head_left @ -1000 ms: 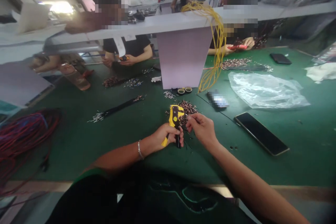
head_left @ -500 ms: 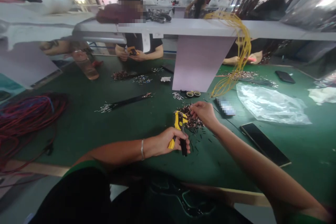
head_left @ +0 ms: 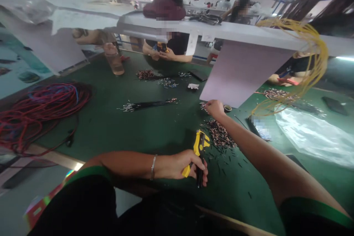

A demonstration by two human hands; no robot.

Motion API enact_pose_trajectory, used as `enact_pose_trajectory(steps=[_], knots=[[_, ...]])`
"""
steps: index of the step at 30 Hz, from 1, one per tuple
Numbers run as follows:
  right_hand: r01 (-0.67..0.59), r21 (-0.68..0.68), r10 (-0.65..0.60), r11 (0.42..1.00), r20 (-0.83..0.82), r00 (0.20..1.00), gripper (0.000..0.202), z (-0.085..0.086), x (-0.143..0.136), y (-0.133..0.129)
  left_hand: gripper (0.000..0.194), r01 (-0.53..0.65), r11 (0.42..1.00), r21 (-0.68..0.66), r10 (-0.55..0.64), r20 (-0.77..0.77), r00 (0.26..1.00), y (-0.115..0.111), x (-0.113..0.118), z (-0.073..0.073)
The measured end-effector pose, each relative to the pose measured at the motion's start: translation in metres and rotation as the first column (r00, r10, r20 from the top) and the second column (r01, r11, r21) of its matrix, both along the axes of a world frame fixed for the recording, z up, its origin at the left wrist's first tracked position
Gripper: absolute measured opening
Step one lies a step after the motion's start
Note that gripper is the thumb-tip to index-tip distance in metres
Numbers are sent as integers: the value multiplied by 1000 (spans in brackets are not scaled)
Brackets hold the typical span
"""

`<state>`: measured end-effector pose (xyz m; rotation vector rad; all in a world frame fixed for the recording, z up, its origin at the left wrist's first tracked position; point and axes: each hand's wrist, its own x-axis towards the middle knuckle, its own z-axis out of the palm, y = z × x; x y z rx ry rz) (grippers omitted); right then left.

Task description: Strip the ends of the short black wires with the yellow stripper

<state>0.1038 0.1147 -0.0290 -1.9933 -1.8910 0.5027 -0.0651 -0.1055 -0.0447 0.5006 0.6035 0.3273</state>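
My left hand (head_left: 190, 166) is wrapped round the handles of a yellow and black wire stripper (head_left: 199, 143), its jaws pointing away from me. My right hand (head_left: 215, 108) reaches forward to a small heap of pale metal pieces (head_left: 203, 106) near the foot of the shelf's upright panel. Its fingers are bent together at the heap, and whatever lies between them is too small to make out. Between the two hands spreads a pile of short dark wire pieces with coppery ends (head_left: 221, 134), partly behind my right forearm.
A bundle of black wires (head_left: 149, 105) lies at centre left, with red cable coils (head_left: 52, 99) farther left. Yellow wires (head_left: 318, 55) hang from the shelf (head_left: 243, 38). Tape (head_left: 227, 108), a phone-like object (head_left: 258, 127) and clear plastic (head_left: 312, 136) lie rightward. A co-worker's hands (head_left: 163, 53) are opposite.
My right hand has moved from the dark wire pile to the pale metal pieces beyond it. The stripper stays in my left hand. The camera view has turned left and tilted.
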Motion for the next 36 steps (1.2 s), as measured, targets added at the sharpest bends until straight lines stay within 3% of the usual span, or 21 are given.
enact_pose_trajectory(steps=[3,6,11,14,20,24,31,36], knots=[[-110,44,100,993,191,976,24,10,-22,12,16,9,1000,14,-9,38,999,-2,2,-7],[-303,34,276,952,325,905,28,19,-59,16,16,-15,1000,20,13,66,998,-3,8,-14],[-650,-19,583,760,462,669,31,24,-131,3,16,-31,999,31,29,81,996,-2,18,-27],[-765,-58,673,641,521,525,31,23,-162,-5,15,-36,999,28,33,80,996,-2,21,-27],[-858,-110,715,502,611,340,32,21,-199,-9,11,16,1000,-7,-15,44,999,-2,20,-16],[-891,-143,728,430,639,249,31,17,-211,-14,11,27,1000,-14,-26,65,998,-2,22,-20],[-902,-135,698,410,684,215,31,10,-215,-16,8,56,998,-3,-55,96,994,1,29,-35],[-898,-107,679,428,693,241,29,11,-208,-19,10,25,1000,-9,-24,67,997,2,28,-33]])
